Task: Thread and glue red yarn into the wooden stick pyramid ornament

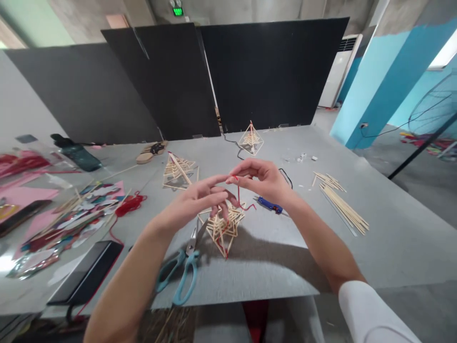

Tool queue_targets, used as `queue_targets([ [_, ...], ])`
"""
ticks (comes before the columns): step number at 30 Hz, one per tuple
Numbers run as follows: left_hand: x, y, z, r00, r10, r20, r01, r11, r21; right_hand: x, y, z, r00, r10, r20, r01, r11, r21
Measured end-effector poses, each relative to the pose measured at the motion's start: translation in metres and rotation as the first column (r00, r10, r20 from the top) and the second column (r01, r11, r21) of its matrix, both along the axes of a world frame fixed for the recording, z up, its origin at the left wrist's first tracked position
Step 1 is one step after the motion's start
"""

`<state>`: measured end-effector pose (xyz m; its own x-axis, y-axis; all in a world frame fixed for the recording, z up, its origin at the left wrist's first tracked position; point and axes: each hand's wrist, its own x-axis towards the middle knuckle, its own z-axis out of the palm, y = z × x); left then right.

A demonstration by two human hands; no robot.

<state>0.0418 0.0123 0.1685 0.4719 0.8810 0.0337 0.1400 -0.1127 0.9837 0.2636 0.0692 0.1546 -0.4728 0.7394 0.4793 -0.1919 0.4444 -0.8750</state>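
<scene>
Red yarn [239, 194] is pinched between the thumb and fingers of my right hand [262, 180], and a loose tail hangs below it. My left hand [205, 196] reaches in from the other side, its index fingertip meeting the right fingertips; its other fingers are loosely curled, and whether they grip yarn is unclear. Under both hands lies a star-like frame of thin wooden sticks [225, 233], with red yarn along it. Light-blue-handled scissors [187, 267] lie open beside the frame. A blue glue gun [269, 205] rests behind my right wrist.
Two stick pyramids [177, 170] [251, 138] stand farther back. Bundles of wooden sticks [344, 209] lie at right. On the left are a red yarn ball [131, 204], a dark phone-like device [87, 271], paper scraps and a dark bottle [76, 152]. Black panels [271, 71] border the back.
</scene>
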Motion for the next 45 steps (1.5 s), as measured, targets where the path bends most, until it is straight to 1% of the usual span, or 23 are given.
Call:
queue_targets([
  [5, -0.005, -0.011, -0.002, 0.970, 0.173, -0.170, -0.154, 0.981, 0.120, -0.020, -0.003, -0.013, 0.996, -0.081, 0.022, 0.081, 0.997, -0.005],
  [7, -0.006, -0.012, -0.001, 0.947, 0.205, -0.247, -0.162, 0.970, 0.183, -0.023, -0.006, -0.016, 0.995, -0.090, 0.035, 0.090, 0.996, -0.006],
  [9, -0.009, -0.010, 0.001, 0.935, 0.209, -0.285, -0.145, 0.962, 0.232, -0.024, -0.011, -0.016, 0.997, -0.066, 0.041, 0.067, 0.997, -0.028],
  [12, -0.017, -0.006, 0.001, 0.933, 0.205, -0.295, -0.128, 0.957, 0.261, -0.024, -0.016, -0.015, 0.998, -0.054, 0.044, 0.056, 0.997, -0.051],
  [15, -0.027, 0.000, -0.003, 0.919, 0.248, -0.306, -0.151, 0.939, 0.308, -0.027, -0.018, -0.017, 0.995, -0.083, 0.056, 0.083, 0.997, -0.001],
  [17, -0.032, 0.003, -0.005, 0.919, 0.222, -0.325, -0.110, 0.937, 0.331, -0.030, -0.018, -0.021, 0.993, -0.101, 0.065, 0.099, 0.995, 0.026],
  [21, -0.030, 0.003, -0.009, 0.944, 0.036, -0.329, 0.066, 0.954, 0.294, -0.039, -0.018, -0.028, 0.997, -0.045, 0.060, 0.046, 0.999, -0.016],
  [24, -0.025, 0.001, -0.008, 0.949, 0.042, -0.313, 0.063, 0.946, 0.318, -0.039, -0.018, -0.026, 0.998, -0.019, 0.057, 0.020, 1.000, -0.011],
  [26, -0.026, 0.000, -0.006, 0.951, 0.083, -0.296, 0.032, 0.932, 0.362, -0.028, -0.014, -0.021, 0.987, -0.089, 0.135, 0.080, 0.994, 0.073],
  [27, -0.028, 0.000, -0.004, 0.952, 0.114, -0.285, 0.007, 0.921, 0.391, -0.019, -0.009, -0.020, 0.966, -0.144, 0.213, 0.115, 0.983, 0.145],
  [28, -0.032, 0.000, -0.003, 0.950, 0.155, -0.269, -0.028, 0.905, 0.424, -0.006, -0.003, -0.019, 0.922, -0.213, 0.323, 0.140, 0.962, 0.234],
  [29, -0.036, 0.001, -0.001, 0.947, 0.200, -0.253, -0.065, 0.887, 0.457, 0.009, 0.005, -0.022, 0.852, -0.282, 0.442, 0.136, 0.933, 0.333],
  [30, -0.040, 0.001, 0.001, 0.941, 0.241, -0.236, -0.100, 0.868, 0.487, 0.025, 0.015, -0.026, 0.751, -0.331, 0.571, 0.090, 0.908, 0.409],
  [31, -0.045, 0.002, 0.003, 0.936, 0.274, -0.221, -0.128, 0.850, 0.511, 0.043, 0.025, -0.033, 0.612, -0.368, 0.700, 0.035, 0.897, 0.440],
  [32, -0.049, 0.002, 0.005, 0.932, 0.299, -0.203, -0.153, 0.836, 0.527, 0.061, 0.035, -0.043, 0.451, -0.406, 0.795, 0.000, 0.890, 0.455],
  [33, -0.053, 0.002, 0.008, 0.931, 0.315, -0.184, -0.173, 0.826, 0.536, 0.078, 0.044, -0.054, 0.295, -0.430, 0.853, -0.044, 0.886, 0.462],
  [34, -0.056, 0.002, 0.010, 0.931, 0.325, -0.164, -0.193, 0.821, 0.537, 0.094, 0.052, -0.067, 0.166, -0.458, 0.873, -0.090, 0.875, 0.476],
  [35, -0.058, 0.001, 0.012, 0.932, 0.332, -0.142, -0.211, 0.820, 0.533, 0.108, 0.058, -0.079, 0.080, -0.475, 0.876, -0.155, 0.863, 0.481],
  [36, -0.059, 0.000, 0.014, 0.933, 0.339, -0.121, -0.229, 0.817, 0.529, 0.119, 0.063, -0.091, 0.037, -0.484, 0.874, -0.215, 0.851, 0.480],
  [37, -0.060, -0.001, 0.016, 0.932, 0.347, -0.104, -0.244, 0.813, 0.528, 0.127, 0.066, -0.102, 0.031, -0.491, 0.870, -0.271, 0.834, 0.480],
  [39, -0.060, -0.002, 0.017, 0.923, 0.370, -0.103, -0.261, 0.803, 0.536, 0.134, 0.070, -0.116, 0.061, -0.500, 0.864, -0.360, 0.797, 0.486],
  [41, -0.061, -0.003, 0.016, 0.908, 0.400, -0.124, -0.273, 0.791, 0.548, 0.132, 0.073, -0.123, 0.096, -0.501, 0.860, -0.417, 0.764, 0.492],
  [45, -0.067, 0.002, 0.009, 0.873, 0.460, -0.161, -0.307, 0.776, 0.552, 0.123, 0.079, -0.123, 0.150, -0.500, 0.853, -0.480, 0.717, 0.505],
])
